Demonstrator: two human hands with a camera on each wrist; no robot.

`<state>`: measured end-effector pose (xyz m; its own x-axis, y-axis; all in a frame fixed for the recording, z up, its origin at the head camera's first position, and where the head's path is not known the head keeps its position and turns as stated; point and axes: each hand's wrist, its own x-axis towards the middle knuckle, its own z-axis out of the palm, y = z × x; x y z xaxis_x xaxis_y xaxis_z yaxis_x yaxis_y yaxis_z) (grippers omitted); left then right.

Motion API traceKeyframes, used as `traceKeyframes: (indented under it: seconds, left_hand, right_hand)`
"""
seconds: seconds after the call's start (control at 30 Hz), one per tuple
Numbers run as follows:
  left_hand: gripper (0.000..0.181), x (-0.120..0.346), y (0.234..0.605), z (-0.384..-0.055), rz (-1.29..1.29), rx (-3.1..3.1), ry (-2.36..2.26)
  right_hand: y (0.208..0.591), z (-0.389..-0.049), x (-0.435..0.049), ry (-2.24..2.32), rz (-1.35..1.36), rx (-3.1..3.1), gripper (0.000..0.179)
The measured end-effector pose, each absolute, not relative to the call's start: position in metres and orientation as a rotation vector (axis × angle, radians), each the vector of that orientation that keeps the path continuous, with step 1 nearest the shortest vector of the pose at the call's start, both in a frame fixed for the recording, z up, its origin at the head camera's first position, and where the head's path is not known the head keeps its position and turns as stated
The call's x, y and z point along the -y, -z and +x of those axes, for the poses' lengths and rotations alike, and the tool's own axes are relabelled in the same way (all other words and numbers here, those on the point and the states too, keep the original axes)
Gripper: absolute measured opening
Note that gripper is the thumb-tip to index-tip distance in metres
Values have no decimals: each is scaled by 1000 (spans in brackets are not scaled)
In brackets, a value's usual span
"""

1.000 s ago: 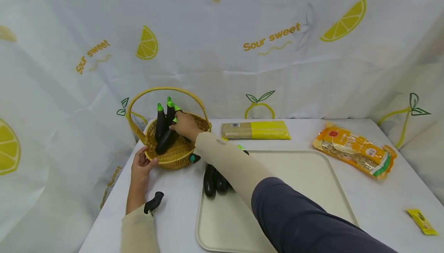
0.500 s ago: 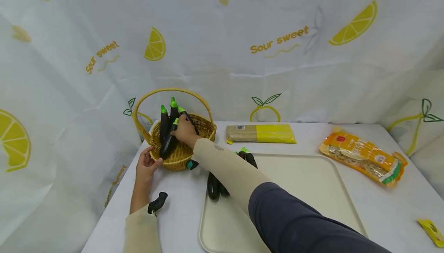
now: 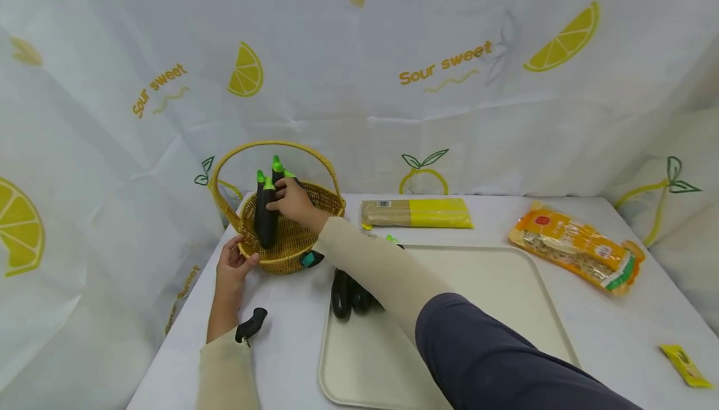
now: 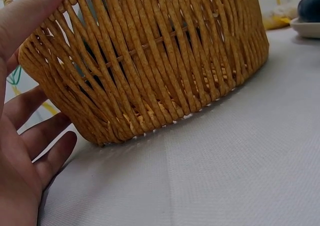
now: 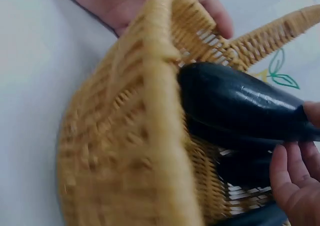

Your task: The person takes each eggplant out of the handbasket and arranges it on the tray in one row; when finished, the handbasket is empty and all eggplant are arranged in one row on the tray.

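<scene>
A wicker basket with a tall arched handle stands at the table's back left, several dark eggplants with green stems inside it. My right hand reaches into it and pinches one eggplant near its stem end. In the right wrist view that eggplant lies between thumb and fingertips, above other eggplants. My left hand holds the basket's left front rim; the left wrist view has its thumb over the rim and the other fingers against the outer side.
A beige tray lies right of the basket, with several eggplants on its left part, partly hidden by my right sleeve. Behind it is a yellow-and-tan packet. An orange food bag and a small yellow packet lie to the right.
The eggplant in my right hand has swung from a slant to nearly upright, beside the leftmost one. My left hand stays on the basket rim. The head view has shifted slightly.
</scene>
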<state>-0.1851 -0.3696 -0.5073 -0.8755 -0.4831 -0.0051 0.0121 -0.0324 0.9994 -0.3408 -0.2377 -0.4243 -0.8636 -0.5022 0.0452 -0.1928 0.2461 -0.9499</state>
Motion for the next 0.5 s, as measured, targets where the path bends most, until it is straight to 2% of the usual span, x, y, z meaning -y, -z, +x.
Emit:
traceKeyframes:
  seconds: [0.27,0.5]
  left_hand:
    - [66,368,503,-186,474,1906,1954]
    - [64,365,505,-182,475,1904,1971]
  right_hand:
    - [398,-344,199,1477,-810,-2265,54]
    - [378,-324,154,1570,-836,-2104,51]
